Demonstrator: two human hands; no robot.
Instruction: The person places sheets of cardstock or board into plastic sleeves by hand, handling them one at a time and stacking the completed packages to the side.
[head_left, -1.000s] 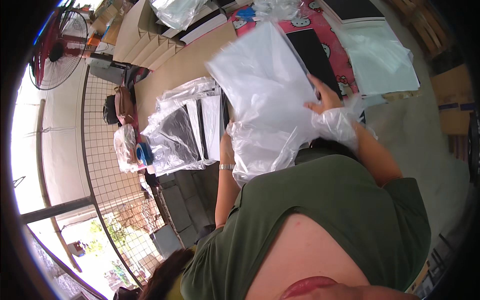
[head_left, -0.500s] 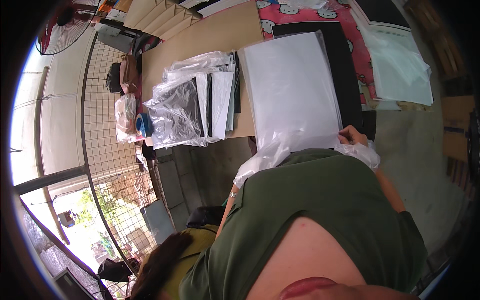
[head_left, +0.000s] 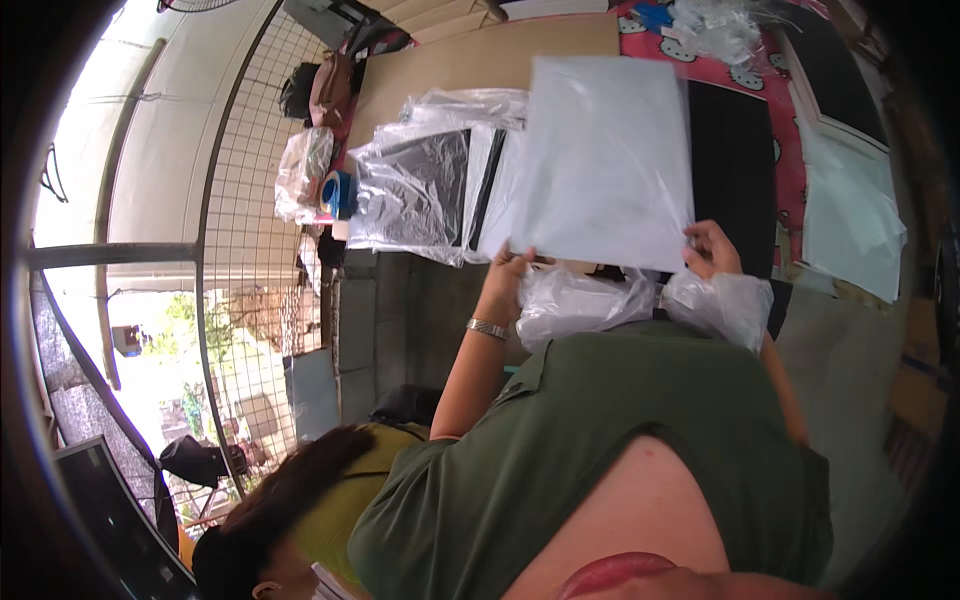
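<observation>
**Keep the sheet taut and square**

Both hands pinch the near edge of the large white plastic-wrapped sheet (head_left: 605, 160) over the counter (head_left: 450, 70): left hand (head_left: 512, 275) and right hand (head_left: 712, 250), fingers clenched on its corners. Even tension should stop sagging; the loose clear bag (head_left: 575, 300) beneath could snag.

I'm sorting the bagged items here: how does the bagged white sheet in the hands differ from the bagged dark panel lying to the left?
The white sheet is pale and held at its lower corners by the left hand and right hand; the dark panel is black and lies untouched on the table. The white sheet's plastic looks smooth and flat; the dark panel's wrap is crinkled and glossy. Both are flat, rectangular and in clear plastic.
</observation>
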